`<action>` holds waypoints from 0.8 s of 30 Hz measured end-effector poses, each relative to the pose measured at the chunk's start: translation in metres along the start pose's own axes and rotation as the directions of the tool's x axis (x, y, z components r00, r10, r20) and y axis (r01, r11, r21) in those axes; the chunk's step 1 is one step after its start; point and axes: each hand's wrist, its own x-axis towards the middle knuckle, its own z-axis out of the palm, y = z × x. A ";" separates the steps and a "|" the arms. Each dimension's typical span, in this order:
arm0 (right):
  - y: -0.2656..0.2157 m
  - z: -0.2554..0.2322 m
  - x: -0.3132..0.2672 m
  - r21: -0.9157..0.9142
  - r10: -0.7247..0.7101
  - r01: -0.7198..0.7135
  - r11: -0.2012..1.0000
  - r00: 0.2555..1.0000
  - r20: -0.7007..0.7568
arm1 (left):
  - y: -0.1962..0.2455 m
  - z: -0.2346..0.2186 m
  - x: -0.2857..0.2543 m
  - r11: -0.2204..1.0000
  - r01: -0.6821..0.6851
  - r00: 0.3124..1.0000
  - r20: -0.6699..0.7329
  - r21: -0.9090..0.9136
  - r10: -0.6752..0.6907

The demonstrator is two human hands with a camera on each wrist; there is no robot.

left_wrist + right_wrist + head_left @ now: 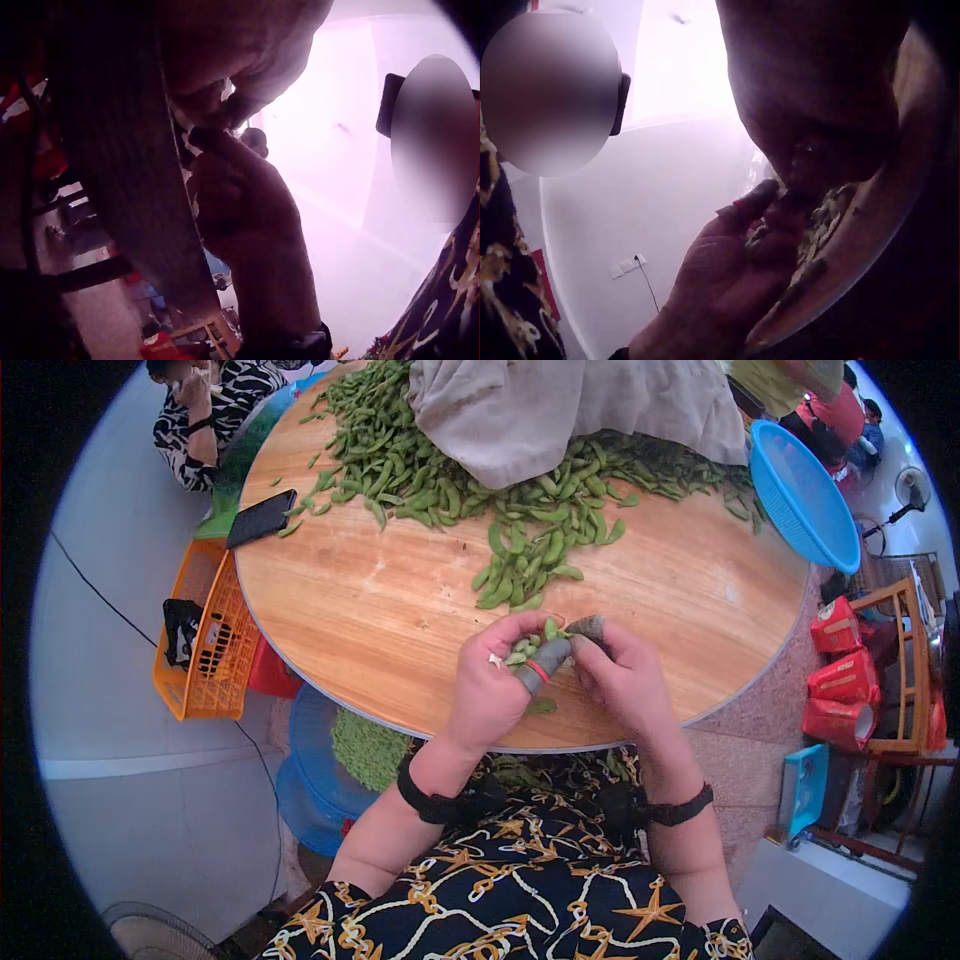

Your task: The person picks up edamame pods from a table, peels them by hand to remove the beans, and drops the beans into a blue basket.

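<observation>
Over the round table's near edge, my left hand (480, 685) grips a green soybean pod (552, 630) between fingers and thumb. Several shelled green beans (518, 653) lie in its palm. A grey cover (545, 661) with a red band sits on the left thumb. My right hand (638, 685) pinches the pod's other end, fingertips close against the left thumb; it wears a ribbed grey finger cover (588, 628). A loose pod (541, 705) lies on the table below the hands. Both wrist views are dark, showing the hands meeting at the fingertips.
Loose pods (525, 565) trail from a large heap (390, 460) partly under a grey cloth (500, 420). A black phone (262, 518) lies left, a blue basket (805, 495) right. Below the table's left edge, a blue basin (312, 735) contains shelled beans. Another person sits back left.
</observation>
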 end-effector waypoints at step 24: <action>-0.012 -0.015 0.003 0.142 0.045 -0.076 0.987 0.977 0.207 | 0.005 -0.005 -0.001 0.944 0.266 0.930 0.310 -0.193 -0.199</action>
